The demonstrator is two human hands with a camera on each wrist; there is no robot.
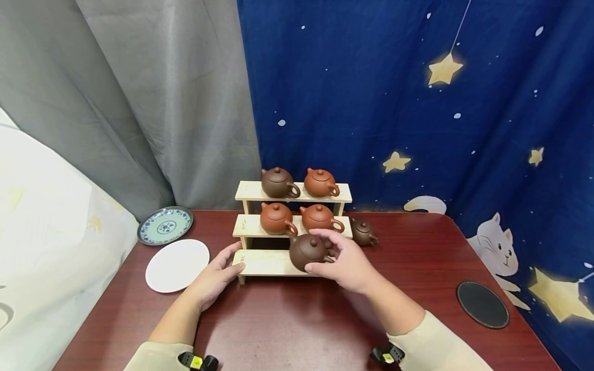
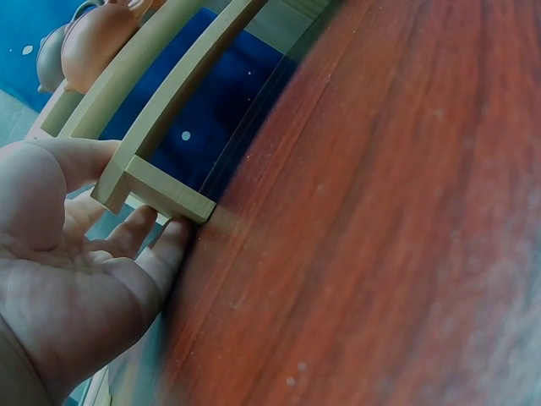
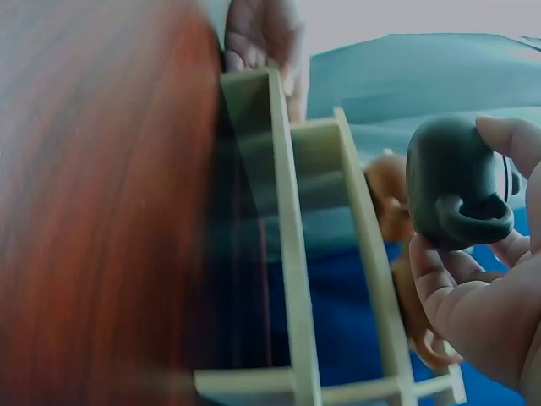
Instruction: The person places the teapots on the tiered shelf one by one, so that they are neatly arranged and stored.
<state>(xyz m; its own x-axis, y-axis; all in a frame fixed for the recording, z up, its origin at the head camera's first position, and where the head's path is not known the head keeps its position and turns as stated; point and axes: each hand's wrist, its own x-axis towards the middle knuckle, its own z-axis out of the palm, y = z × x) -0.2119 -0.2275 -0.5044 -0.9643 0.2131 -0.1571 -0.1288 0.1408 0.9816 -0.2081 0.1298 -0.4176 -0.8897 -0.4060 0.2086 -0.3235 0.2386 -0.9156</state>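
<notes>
My right hand [image 1: 345, 263] holds a dark brown teapot [image 1: 308, 251] by its sides, thumb at the front and fingers behind. In the right wrist view the dark teapot [image 3: 455, 182] is apart from the boards, its handle towards the camera. At the left end of the bottom step, my left hand [image 1: 215, 275] grips the three-step wooden stand [image 1: 264, 264]; the left wrist view has the thumb on the board and fingers by the leg [image 2: 169, 188]. On the middle step sit two reddish teapots, left [image 1: 276, 219] and right [image 1: 317, 218]. A dark teapot [image 1: 277, 183] and a reddish teapot [image 1: 320, 183] occupy the top step.
A small dark teapot [image 1: 364, 232] stands on the table just right of the stand. To the left lie a blue-patterned plate [image 1: 165, 226] and a white round plate [image 1: 178, 266]. A black round mat [image 1: 482, 304] lies near the right edge. Curtains [image 1: 352, 103] hang behind the table.
</notes>
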